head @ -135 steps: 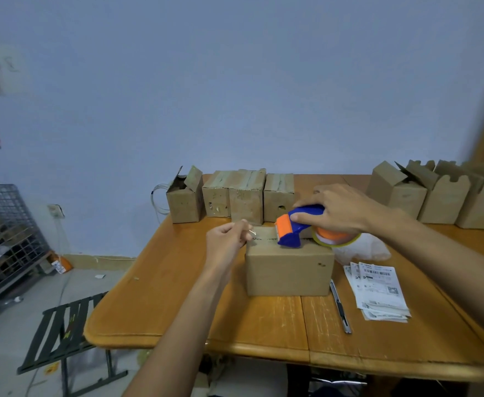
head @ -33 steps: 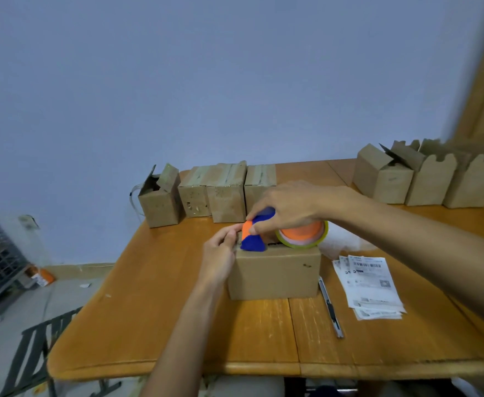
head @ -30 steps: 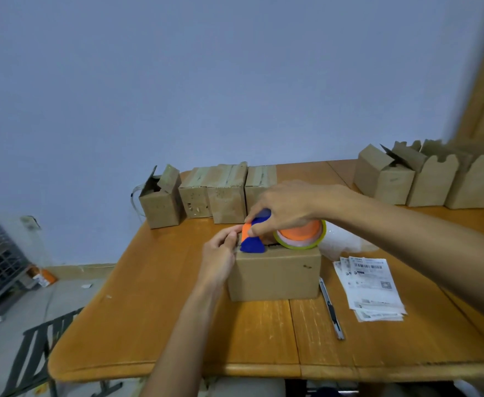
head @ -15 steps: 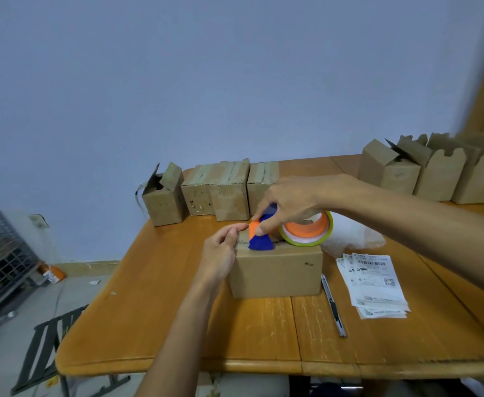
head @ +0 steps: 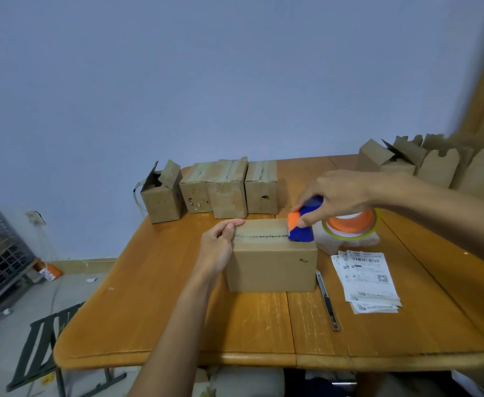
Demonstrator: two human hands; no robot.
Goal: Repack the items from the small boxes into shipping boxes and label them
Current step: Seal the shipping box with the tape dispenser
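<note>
At the far left of the table point(head: 126, 310), a row of small boxes point(head: 226, 190) stands clear of the working space. Our left hand point(head: 217, 247) grips the left top edge of the shipping box point(head: 272, 267), thumb on the end of the tape point(head: 260, 236); we judge this anchors both against the pull. The tape runs along the closed flap seam to the tape dispenser point(head: 301, 229), which our right hand point(head: 335, 196) clasps at the box's right edge, placed for cutting. The knife point(head: 328, 302) and labels point(head: 366, 279) lie just right of the box, handy for labelling.
</note>
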